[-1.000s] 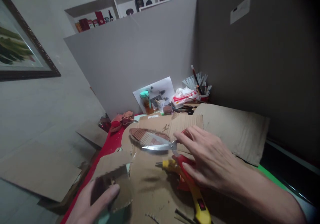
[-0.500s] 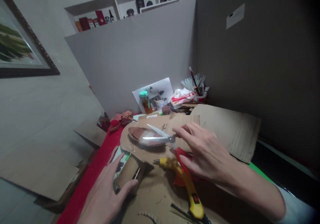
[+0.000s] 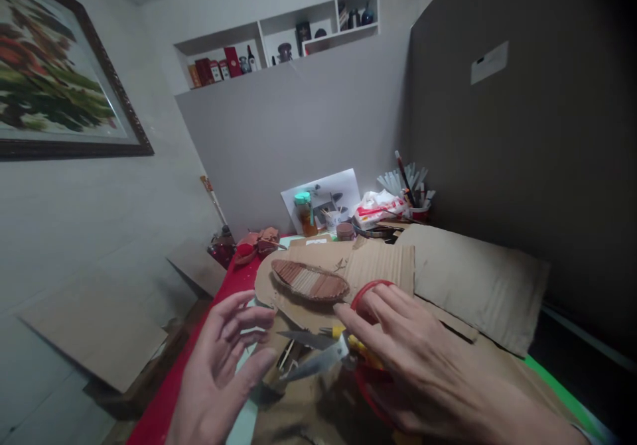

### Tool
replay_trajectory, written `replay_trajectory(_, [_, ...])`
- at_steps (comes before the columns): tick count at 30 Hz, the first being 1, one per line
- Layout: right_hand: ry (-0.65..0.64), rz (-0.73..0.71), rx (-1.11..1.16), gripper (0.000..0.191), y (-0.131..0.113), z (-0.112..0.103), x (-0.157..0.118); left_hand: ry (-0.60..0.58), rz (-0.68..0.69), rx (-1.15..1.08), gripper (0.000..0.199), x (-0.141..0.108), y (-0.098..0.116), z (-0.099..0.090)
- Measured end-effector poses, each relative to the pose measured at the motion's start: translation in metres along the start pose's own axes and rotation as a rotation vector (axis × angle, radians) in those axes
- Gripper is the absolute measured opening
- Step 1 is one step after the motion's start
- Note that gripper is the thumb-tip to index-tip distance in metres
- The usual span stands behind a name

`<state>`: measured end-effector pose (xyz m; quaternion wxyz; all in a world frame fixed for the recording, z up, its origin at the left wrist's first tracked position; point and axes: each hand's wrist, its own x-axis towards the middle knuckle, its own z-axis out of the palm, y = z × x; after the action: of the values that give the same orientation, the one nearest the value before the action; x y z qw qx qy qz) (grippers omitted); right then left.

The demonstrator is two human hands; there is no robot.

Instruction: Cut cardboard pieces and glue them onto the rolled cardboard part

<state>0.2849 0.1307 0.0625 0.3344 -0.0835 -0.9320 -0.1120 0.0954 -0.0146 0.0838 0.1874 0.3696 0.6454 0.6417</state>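
My right hand (image 3: 413, 352) holds red-handled scissors (image 3: 318, 360) by their loops, with the blades parted and pointing left. My left hand (image 3: 226, 359) is held up at the left of the blade tips, fingers apart and curved, with nothing in it. Behind the scissors, a leaf-shaped piece of striped brown corrugated card (image 3: 311, 281) lies on a sheet of cardboard (image 3: 381, 262). A yellow tool (image 3: 338, 332) is mostly hidden under the scissors and my right hand.
At the back stand a jar with a green lid (image 3: 304, 214), a leaning printed sheet (image 3: 348, 183), a tissue pack (image 3: 375, 207) and a cup of sticks (image 3: 419, 213). A large cardboard piece (image 3: 478, 279) lies at the right.
The scissors have come down and nearer, off the striped piece, and have turned in my right hand. My left hand has risen slightly. The view has tilted up, showing more wall.
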Motion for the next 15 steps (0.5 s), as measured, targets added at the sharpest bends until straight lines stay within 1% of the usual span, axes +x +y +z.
replay_trajectory(1, [0.004, -0.010, -0.013, 0.034, 0.000, 0.001, 0.000, -0.044, -0.004, 0.001, 0.073, 0.001, 0.001, 0.003])
replay_trajectory(3, [0.021, -0.028, -0.023, 0.039, 0.001, 0.001, 0.000, -0.129, -0.020, -0.003, 0.069, 0.003, 0.002, 0.007])
replay_trajectory(5, [0.063, -0.043, -0.045, 0.040, 0.001, -0.001, 0.001, -0.197, -0.053, -0.004, 0.068, 0.004, 0.004, 0.012])
replay_trajectory(8, [0.097, -0.057, -0.076, 0.034, 0.000, -0.004, 0.002, -0.268, -0.097, -0.027, 0.072, 0.005, 0.007, 0.018])
replay_trajectory(10, [0.080, -0.067, -0.083, 0.033, -0.001, -0.006, 0.002, -0.275, -0.116, -0.029, 0.073, 0.005, 0.009, 0.021])
replay_trajectory(15, [0.078, -0.078, -0.069, 0.034, -0.002, -0.007, 0.001, -0.243, -0.094, -0.042, 0.069, 0.004, 0.008, 0.023])
